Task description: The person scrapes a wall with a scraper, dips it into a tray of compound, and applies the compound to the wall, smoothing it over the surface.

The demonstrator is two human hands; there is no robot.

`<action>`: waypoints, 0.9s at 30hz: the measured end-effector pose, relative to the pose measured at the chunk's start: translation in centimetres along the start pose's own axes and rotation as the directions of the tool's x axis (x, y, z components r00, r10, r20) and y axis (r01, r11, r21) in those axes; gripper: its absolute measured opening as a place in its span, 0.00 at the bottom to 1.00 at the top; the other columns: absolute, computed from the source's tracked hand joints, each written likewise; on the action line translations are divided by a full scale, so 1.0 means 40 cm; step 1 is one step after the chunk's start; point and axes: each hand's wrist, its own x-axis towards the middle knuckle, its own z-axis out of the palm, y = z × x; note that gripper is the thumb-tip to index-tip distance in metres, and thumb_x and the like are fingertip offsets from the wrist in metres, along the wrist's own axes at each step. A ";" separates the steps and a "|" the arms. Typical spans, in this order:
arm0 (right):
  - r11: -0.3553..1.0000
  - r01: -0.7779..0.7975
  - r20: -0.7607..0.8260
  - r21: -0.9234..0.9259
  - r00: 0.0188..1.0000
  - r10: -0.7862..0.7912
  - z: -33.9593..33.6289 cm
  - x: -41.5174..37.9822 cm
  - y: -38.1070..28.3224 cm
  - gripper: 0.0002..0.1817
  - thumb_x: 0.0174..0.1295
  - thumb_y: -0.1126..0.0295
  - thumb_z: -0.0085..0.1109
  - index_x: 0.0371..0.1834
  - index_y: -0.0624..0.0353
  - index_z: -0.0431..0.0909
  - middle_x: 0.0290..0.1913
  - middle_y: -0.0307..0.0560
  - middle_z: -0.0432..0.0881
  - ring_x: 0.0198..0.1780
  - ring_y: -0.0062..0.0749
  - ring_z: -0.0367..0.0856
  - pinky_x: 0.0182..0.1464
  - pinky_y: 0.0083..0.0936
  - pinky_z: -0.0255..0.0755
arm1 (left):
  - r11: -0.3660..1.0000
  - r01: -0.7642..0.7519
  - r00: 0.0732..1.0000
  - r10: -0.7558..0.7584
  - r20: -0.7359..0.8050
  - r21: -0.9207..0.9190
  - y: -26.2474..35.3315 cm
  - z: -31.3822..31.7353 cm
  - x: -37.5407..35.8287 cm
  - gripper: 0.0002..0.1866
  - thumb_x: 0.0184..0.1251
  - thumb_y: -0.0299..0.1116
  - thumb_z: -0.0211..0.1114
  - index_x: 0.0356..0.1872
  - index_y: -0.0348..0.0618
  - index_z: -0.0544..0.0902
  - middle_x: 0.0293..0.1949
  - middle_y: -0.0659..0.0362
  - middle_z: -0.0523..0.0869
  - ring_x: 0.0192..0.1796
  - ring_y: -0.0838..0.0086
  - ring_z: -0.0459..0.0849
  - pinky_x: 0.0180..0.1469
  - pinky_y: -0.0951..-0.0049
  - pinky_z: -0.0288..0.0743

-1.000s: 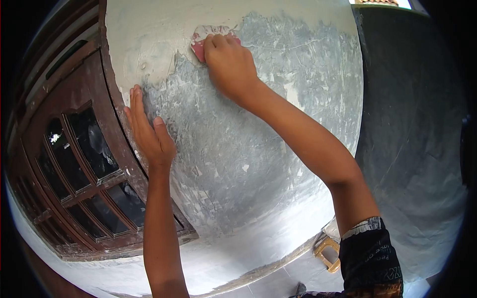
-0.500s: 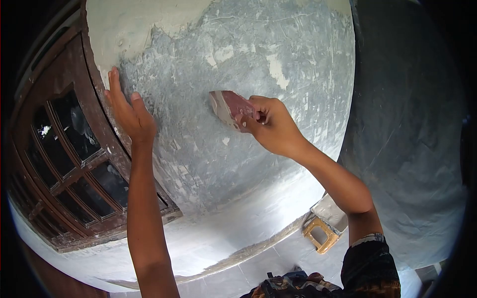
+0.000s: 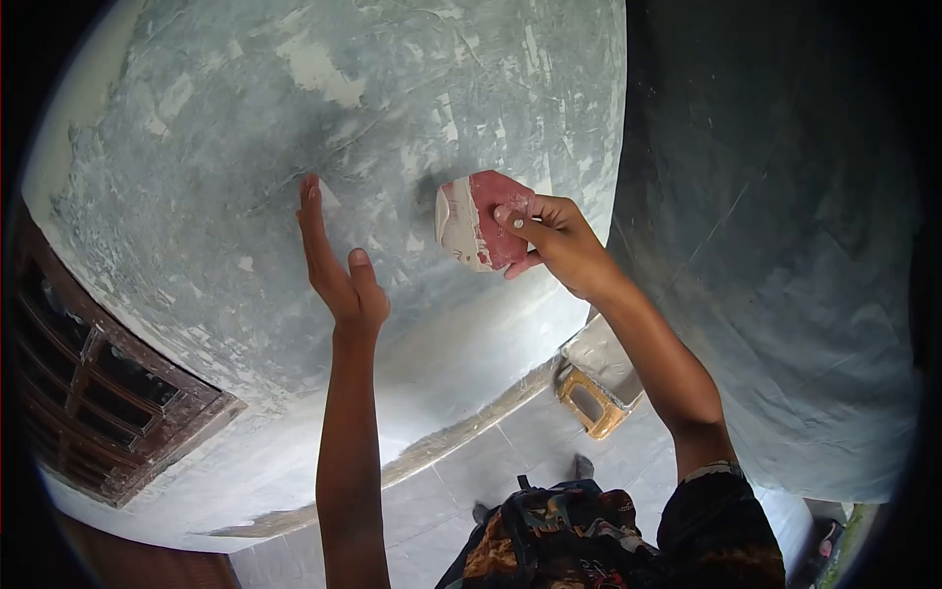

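In my right hand [image 3: 574,245] is a flat red putty spreader [image 3: 502,201], its left part coated with whitish putty. The thumb presses on the near face and the fingers grip from behind. The spreader's coated edge faces the patchy grey and white wall [image 3: 383,206], close over its surface, with a shadow beside it. To the left, my left hand [image 3: 343,270] is open and held upright at the wall, fingers stretched out, thumb apart, with nothing in it.
At lower left is a brown wooden window frame [image 3: 147,442] with dark panes. A dark sheet [image 3: 765,245] hangs along the right. On the tiled floor [image 3: 461,486] by the wall's foot stand a yellowish stool [image 3: 587,404] and a whitish container [image 3: 603,358].
The view has swung right, and the window now sits lower left. My right hand has turned the spreader so its red face shows more. My left hand is still open and stretched out.
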 end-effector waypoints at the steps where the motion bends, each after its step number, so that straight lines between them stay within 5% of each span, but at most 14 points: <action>1: 1.000 -0.006 -0.014 0.029 1.000 0.006 -0.058 -0.010 0.027 0.16 0.74 0.64 0.60 0.55 0.66 0.83 0.43 0.48 0.88 0.40 0.27 0.88 0.36 0.25 0.89 | 0.999 0.004 1.000 -0.003 0.016 -0.053 0.027 0.063 -0.033 0.33 0.78 0.45 0.43 0.77 0.36 0.60 0.76 0.43 0.66 0.80 0.47 0.60 0.79 0.41 0.50; 8: 0.986 -0.141 -0.188 0.089 0.970 0.156 -0.447 -0.115 0.254 0.15 0.72 0.70 0.61 0.55 0.69 0.83 0.44 0.51 0.88 0.41 0.30 0.89 0.37 0.26 0.89 | 0.945 0.216 0.948 -0.141 0.286 -0.247 0.194 0.473 -0.252 0.34 0.73 0.36 0.47 0.76 0.28 0.59 0.76 0.37 0.65 0.79 0.46 0.61 0.79 0.48 0.54; 18: 0.844 -0.484 -0.430 0.230 0.728 0.534 -0.753 -0.329 0.741 0.08 0.66 0.78 0.59 0.44 0.74 0.80 0.39 0.53 0.86 0.37 0.32 0.88 0.46 0.29 0.88 | 0.819 0.532 0.680 -0.261 0.685 -0.216 0.323 0.783 -0.601 0.35 0.81 0.49 0.44 0.76 0.29 0.61 0.75 0.40 0.67 0.79 0.50 0.63 0.79 0.52 0.54; 21: 0.784 -0.597 -0.528 0.172 0.616 0.584 -0.768 -0.405 0.912 0.08 0.62 0.76 0.59 0.35 0.74 0.81 0.34 0.49 0.85 0.35 0.28 0.87 0.43 0.25 0.88 | 0.793 0.583 0.601 -0.275 0.750 -0.176 0.322 0.810 -0.731 0.34 0.81 0.49 0.44 0.76 0.31 0.62 0.75 0.41 0.67 0.79 0.50 0.63 0.79 0.52 0.54; 25: 0.541 -0.817 -0.674 -0.200 0.515 0.530 -0.761 -0.490 1.094 0.16 0.55 0.71 0.59 0.45 0.65 0.86 0.34 0.66 0.86 0.38 0.57 0.88 0.47 0.44 0.82 | 0.722 0.687 0.449 -0.329 0.831 -0.085 0.319 0.814 -0.908 0.34 0.81 0.50 0.45 0.76 0.33 0.63 0.75 0.42 0.68 0.79 0.51 0.63 0.79 0.53 0.54; 27: 0.503 -0.803 -0.710 -0.319 0.554 0.434 -0.733 -0.534 1.211 0.15 0.55 0.71 0.59 0.43 0.66 0.86 0.32 0.63 0.87 0.36 0.53 0.88 0.43 0.43 0.82 | 0.683 0.729 0.382 -0.347 0.857 -0.048 0.313 0.806 -0.991 0.35 0.81 0.52 0.45 0.76 0.33 0.63 0.75 0.42 0.68 0.79 0.51 0.62 0.79 0.53 0.54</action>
